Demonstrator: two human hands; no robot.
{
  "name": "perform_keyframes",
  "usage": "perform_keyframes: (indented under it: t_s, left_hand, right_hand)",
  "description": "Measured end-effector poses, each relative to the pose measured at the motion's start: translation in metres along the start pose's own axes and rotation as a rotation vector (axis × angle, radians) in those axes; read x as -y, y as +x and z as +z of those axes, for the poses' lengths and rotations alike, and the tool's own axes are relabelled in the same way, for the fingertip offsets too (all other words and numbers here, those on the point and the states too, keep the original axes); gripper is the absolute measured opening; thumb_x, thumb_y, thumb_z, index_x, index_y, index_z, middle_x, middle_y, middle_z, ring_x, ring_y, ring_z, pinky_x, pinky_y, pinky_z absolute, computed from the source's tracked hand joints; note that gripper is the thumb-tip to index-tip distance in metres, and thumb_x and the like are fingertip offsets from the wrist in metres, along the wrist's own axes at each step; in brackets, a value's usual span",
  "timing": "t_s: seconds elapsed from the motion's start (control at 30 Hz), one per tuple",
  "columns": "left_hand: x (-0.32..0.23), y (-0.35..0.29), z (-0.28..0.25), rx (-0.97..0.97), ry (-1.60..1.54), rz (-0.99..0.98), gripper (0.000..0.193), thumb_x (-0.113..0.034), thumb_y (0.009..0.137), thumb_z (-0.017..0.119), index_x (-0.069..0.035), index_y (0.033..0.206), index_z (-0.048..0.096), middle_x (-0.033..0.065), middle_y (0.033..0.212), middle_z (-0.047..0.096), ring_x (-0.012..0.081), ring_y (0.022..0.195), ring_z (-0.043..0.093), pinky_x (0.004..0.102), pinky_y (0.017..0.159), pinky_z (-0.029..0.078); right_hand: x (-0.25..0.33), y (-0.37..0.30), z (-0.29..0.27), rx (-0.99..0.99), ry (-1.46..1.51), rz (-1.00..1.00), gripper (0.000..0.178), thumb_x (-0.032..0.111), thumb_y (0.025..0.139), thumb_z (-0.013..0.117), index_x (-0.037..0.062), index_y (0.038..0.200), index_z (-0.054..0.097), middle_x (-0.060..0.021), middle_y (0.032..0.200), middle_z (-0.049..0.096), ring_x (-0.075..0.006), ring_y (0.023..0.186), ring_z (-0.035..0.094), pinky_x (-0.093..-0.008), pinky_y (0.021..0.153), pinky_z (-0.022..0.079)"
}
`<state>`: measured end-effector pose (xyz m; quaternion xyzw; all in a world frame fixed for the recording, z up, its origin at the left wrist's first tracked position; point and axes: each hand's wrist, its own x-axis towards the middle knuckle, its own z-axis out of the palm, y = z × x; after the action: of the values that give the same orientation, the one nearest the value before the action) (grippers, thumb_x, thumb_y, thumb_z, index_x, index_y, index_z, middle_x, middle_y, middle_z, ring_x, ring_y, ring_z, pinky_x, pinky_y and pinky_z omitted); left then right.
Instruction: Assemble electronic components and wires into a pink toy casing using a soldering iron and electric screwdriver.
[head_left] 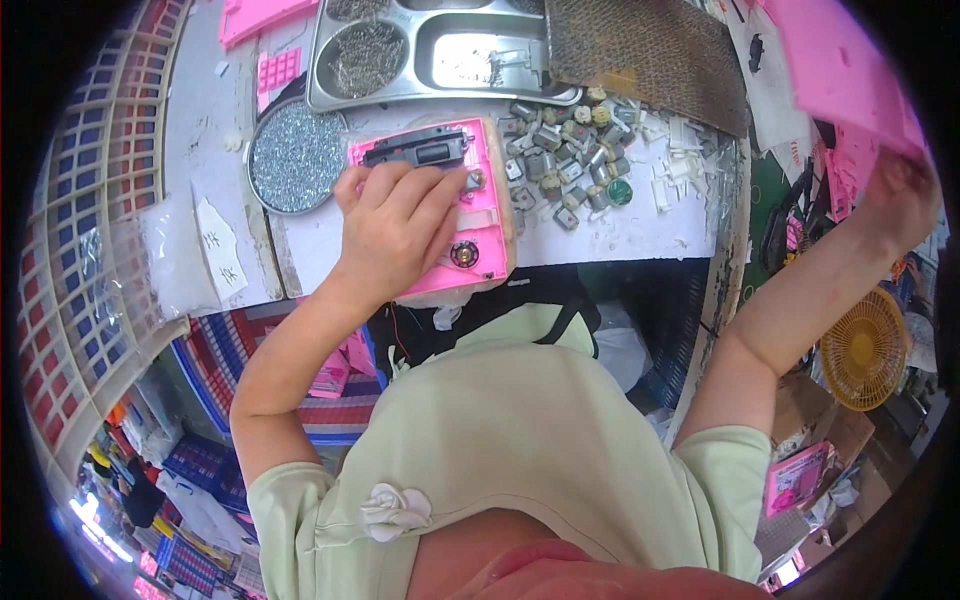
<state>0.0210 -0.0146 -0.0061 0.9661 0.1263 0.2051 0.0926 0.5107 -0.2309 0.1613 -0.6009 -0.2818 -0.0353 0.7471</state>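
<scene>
A pink plastic casing [481, 245] lies on a padded block at the bench's front edge. Set into it are a black slotted mechanism [432, 150] and a small round metal part [464, 254]. My left hand [395, 220] lies over the casing's left side, fingers bent and gripping it; the fingertips touch near the black mechanism. What is under the palm is hidden. Far to the right, my right hand [900, 200] is raised and closed on the lower edge of a large pink plastic panel [850, 70]. That hand is dark and partly blurred.
Beyond the casing stands a metal compartment tray [440, 100] of screws. Left of it sits a round dish of small metal pieces [296, 160]. Small motors [565, 160] and white plastic parts [680, 150] are heaped right, below a brown textured board [650, 55]. A yellow basket [863, 350] stands lower right.
</scene>
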Motion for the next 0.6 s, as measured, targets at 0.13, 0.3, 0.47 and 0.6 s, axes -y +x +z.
perform_keyframes:
  t_s: [0.13,0.3,0.47,0.6]
  left_hand:
    - [-0.005,0.005,0.009,0.044,0.078,0.005,0.039,-0.024,0.085,0.073,-0.016,0.122,0.070,-0.0016,0.104,0.061,0.0194,0.102,0.056,0.0428,0.096,0.031]
    - [-0.006,0.002,0.008,0.065,0.083,-0.030,0.038,-0.027,0.086,0.073,-0.016,0.122,0.070,-0.0008,0.101,0.059,0.0195,0.099,0.055,0.0425,0.094,0.030]
    - [0.019,0.003,-0.010,-0.177,-0.289,-0.116,0.037,-0.022,0.085,0.074,-0.010,0.120,0.070,0.0042,0.109,0.063,0.0226,0.104,0.058,0.0416,0.095,0.040]
    - [0.027,0.028,-0.040,-0.346,-1.171,-0.360,0.038,-0.017,0.091,0.074,-0.001,0.124,0.066,0.0103,0.117,0.069,0.0217,0.107,0.064,0.0365,0.093,0.051]
  right_hand:
    - [0.019,-0.109,0.058,0.171,0.317,0.128,0.034,0.014,0.093,0.056,-0.0113,0.111,0.070,-0.0187,0.101,0.073,-0.0306,0.100,0.071,-0.0455,0.096,0.053]
    - [0.020,-0.159,0.083,0.372,0.326,0.172,0.046,0.013,0.093,0.054,-0.0141,0.130,0.057,-0.0246,0.115,0.067,-0.0252,0.097,0.069,-0.0344,0.090,0.052]
    - [0.028,-0.170,0.096,0.651,0.490,0.196,0.048,0.015,0.095,0.052,-0.0130,0.133,0.055,-0.0243,0.117,0.065,-0.0226,0.090,0.066,-0.0332,0.080,0.052]
    - [0.027,-0.186,0.151,0.464,0.596,0.449,0.048,0.017,0.097,0.055,-0.0095,0.138,0.052,-0.0205,0.116,0.066,-0.0209,0.097,0.065,-0.0344,0.084,0.051]
